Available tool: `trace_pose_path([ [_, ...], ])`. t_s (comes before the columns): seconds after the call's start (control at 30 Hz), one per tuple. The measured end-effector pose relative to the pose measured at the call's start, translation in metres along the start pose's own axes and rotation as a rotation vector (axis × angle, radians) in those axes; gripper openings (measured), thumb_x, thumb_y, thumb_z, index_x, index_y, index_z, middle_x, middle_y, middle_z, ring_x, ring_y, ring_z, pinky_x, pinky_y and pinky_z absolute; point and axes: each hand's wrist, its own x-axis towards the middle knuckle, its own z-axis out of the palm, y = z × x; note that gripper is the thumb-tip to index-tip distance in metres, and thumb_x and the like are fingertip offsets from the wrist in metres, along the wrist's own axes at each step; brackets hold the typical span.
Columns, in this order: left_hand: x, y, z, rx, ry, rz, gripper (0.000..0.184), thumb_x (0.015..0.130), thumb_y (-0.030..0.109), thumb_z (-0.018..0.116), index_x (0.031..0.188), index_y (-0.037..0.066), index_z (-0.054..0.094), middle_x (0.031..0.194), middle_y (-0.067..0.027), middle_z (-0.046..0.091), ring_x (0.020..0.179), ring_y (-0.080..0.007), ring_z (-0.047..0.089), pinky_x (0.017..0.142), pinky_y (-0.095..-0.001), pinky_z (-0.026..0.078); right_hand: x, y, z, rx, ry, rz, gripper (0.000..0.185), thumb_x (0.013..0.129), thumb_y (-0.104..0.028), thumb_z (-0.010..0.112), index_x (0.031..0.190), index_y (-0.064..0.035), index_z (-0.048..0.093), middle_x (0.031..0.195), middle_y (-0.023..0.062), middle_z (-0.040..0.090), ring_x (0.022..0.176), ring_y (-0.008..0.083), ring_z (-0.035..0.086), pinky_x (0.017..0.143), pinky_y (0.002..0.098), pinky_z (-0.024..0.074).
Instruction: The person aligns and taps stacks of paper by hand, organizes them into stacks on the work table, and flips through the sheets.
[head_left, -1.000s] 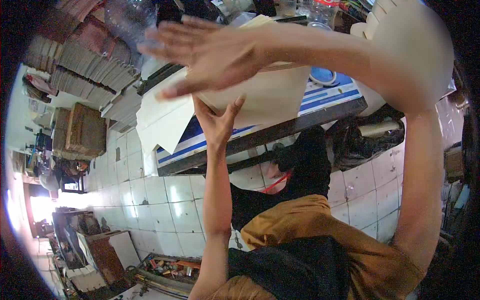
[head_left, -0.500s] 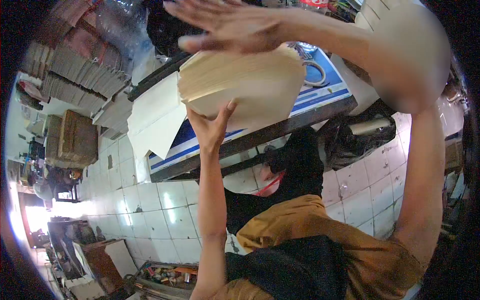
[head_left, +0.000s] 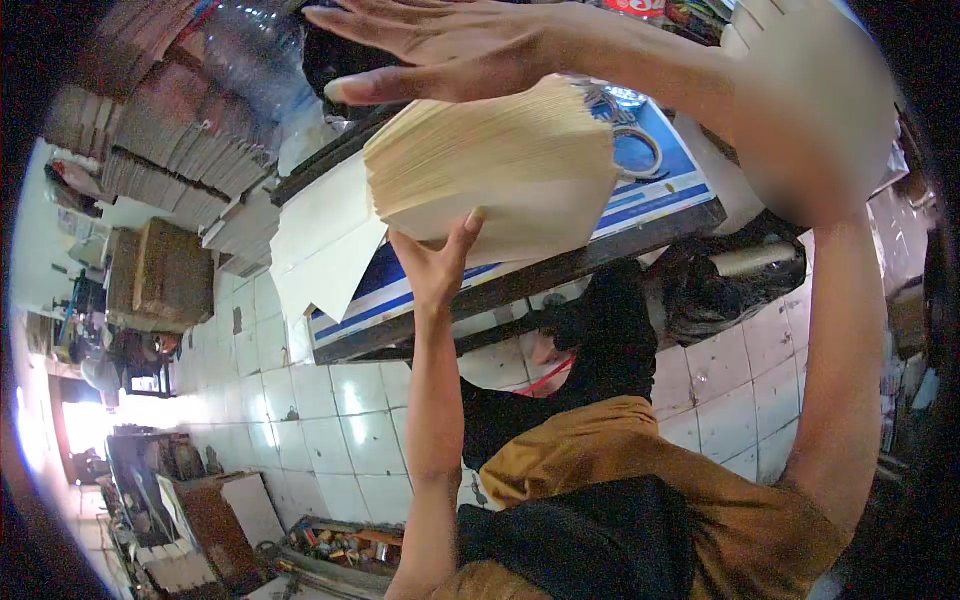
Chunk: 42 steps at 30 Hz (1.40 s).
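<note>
A thick stack of cream paper sheets (head_left: 500,170) lies on the low table, its edges fanned out in a curve. At its near left corner my left hand (head_left: 435,265) grips the stack, thumb on top and the other fingers hidden beneath. My right hand (head_left: 450,50) is held over the stack's far edge with its fingers stretched out and apart, holding nothing. From this angle I cannot tell whether its palm touches the paper. Loose white sheets (head_left: 325,240) lie to the left of the stack.
The table has a blue and white printed top (head_left: 640,205) and a dark edge. A tape roll (head_left: 640,152) lies right of the stack. Black plastic bags (head_left: 730,290) sit beside the table. Bundled stacks (head_left: 185,150) and a brown carton (head_left: 172,272) stand left on the tiled floor.
The whole view has shifted slightly. My right hand, blurred before, is now sharper, with its fingers more spread and slightly further left. My left hand keeps its grip on the stack.
</note>
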Motion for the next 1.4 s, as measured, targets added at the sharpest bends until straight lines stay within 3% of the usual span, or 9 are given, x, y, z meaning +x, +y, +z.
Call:
trace_pose_path([
  [0.03, -0.003, 0.001, 0.000, 0.002, 0.010, -0.010, 0.059, 0.070, 0.020, 0.082, 0.112, -0.006, 0.049, 0.101, -0.0143, 0.060, 0.090, -0.0191, 0.058, 0.082, -0.0315, 0.048, 0.004, -0.014, -0.004, 0.166, -0.071, 0.098, 0.094, 0.085, -0.075, 0.019, 0.149, -0.0079, 0.007, 0.155, 0.0165, 0.004, 0.144, 0.0292, 0.001, 0.116, 0.0455, -0.0024],
  [0.1, -0.003, 0.000, 0.002, -0.029, 0.008, -0.024, 0.057, 0.071, 0.019, 0.081, 0.112, -0.006, 0.049, 0.102, -0.0134, 0.059, 0.091, -0.0187, 0.058, 0.083, -0.0316, 0.047, 0.009, -0.042, -0.002, 0.345, -0.398, 0.189, 0.095, 0.084, -0.077, 0.019, 0.149, -0.0080, 0.009, 0.155, 0.0166, 0.005, 0.144, 0.0292, 0.002, 0.116, 0.0459, -0.0009],
  [0.63, 0.007, -0.005, 0.000, 0.048, -0.083, -0.098, 0.080, 0.077, 0.027, 0.077, 0.134, -0.003, 0.028, 0.120, -0.0167, 0.049, 0.107, -0.0246, 0.051, 0.092, -0.0361, 0.042, 0.002, 0.010, 0.020, 0.045, -0.271, 0.258, 0.090, 0.083, -0.078, 0.015, 0.150, -0.0203, 0.003, 0.156, 0.0101, 0.001, 0.143, 0.0335, 0.006, 0.113, 0.0544, 0.0063],
  [0.67, 0.006, 0.001, 0.003, 0.095, -0.073, -0.061, 0.080, 0.078, 0.027, 0.076, 0.133, -0.004, 0.028, 0.121, -0.0175, 0.047, 0.109, -0.0251, 0.050, 0.093, -0.0369, 0.042, -0.027, 0.010, 0.003, 0.159, -0.382, 0.128, 0.079, 0.090, -0.067, 0.027, 0.144, -0.0089, 0.032, 0.154, 0.0146, 0.013, 0.144, 0.0256, 0.008, 0.117, 0.0408, 0.0071],
  [0.77, 0.000, 0.002, -0.001, 0.113, -0.020, -0.252, 0.078, 0.079, 0.026, 0.075, 0.133, -0.003, 0.028, 0.123, -0.0170, 0.046, 0.110, -0.0247, 0.049, 0.092, -0.0370, 0.043, -0.017, 0.051, -0.012, 0.427, 0.266, 0.202, 0.065, 0.092, -0.054, 0.043, 0.140, -0.0107, 0.037, 0.135, 0.0175, 0.047, 0.123, 0.0307, 0.047, 0.104, 0.0452, 0.0340],
  [1.07, -0.004, -0.025, 0.000, -0.007, -0.010, -0.119, 0.069, 0.080, 0.019, 0.073, 0.132, 0.001, 0.031, 0.120, -0.0120, 0.049, 0.105, -0.0190, 0.051, 0.088, -0.0322, 0.043, -0.119, 0.000, 0.049, 2.010, 0.596, 0.804, 0.080, 0.091, -0.067, 0.028, 0.143, -0.0065, 0.033, 0.147, 0.0121, 0.034, 0.130, 0.0209, 0.038, 0.110, 0.0342, 0.0254],
  [1.17, -0.010, -0.018, 0.002, -0.015, -0.032, -0.197, 0.074, 0.083, 0.018, 0.070, 0.139, 0.004, 0.024, 0.128, -0.0125, 0.044, 0.112, -0.0211, 0.048, 0.095, -0.0351, 0.041, -0.140, 0.014, 0.066, 2.074, 1.077, 0.843, 0.082, 0.092, -0.062, 0.037, 0.147, -0.0045, 0.018, 0.149, 0.0149, 0.028, 0.138, 0.0248, 0.025, 0.114, 0.0365, 0.0168],
  [1.23, -0.009, -0.019, 0.002, 0.002, -0.057, -0.186, 0.074, 0.083, 0.019, 0.070, 0.139, 0.005, 0.023, 0.129, -0.0129, 0.043, 0.113, -0.0216, 0.048, 0.094, -0.0351, 0.041, -0.140, 0.013, 0.092, 1.522, 0.638, 0.859, 0.088, 0.089, -0.069, 0.027, 0.148, -0.0033, 0.016, 0.149, 0.0133, 0.028, 0.139, 0.0237, 0.022, 0.115, 0.0356, 0.0110],
  [1.4, -0.012, -0.013, 0.001, 0.003, -0.024, -0.189, 0.075, 0.080, 0.019, 0.071, 0.138, 0.006, 0.026, 0.128, -0.0124, 0.044, 0.113, -0.0237, 0.048, 0.094, -0.0381, 0.042, -0.168, -0.022, 0.132, 1.628, 0.786, 0.899, 0.088, 0.088, -0.072, 0.026, 0.147, -0.0073, 0.022, 0.149, 0.0091, 0.030, 0.135, 0.0215, 0.029, 0.112, 0.0337, 0.0193],
])
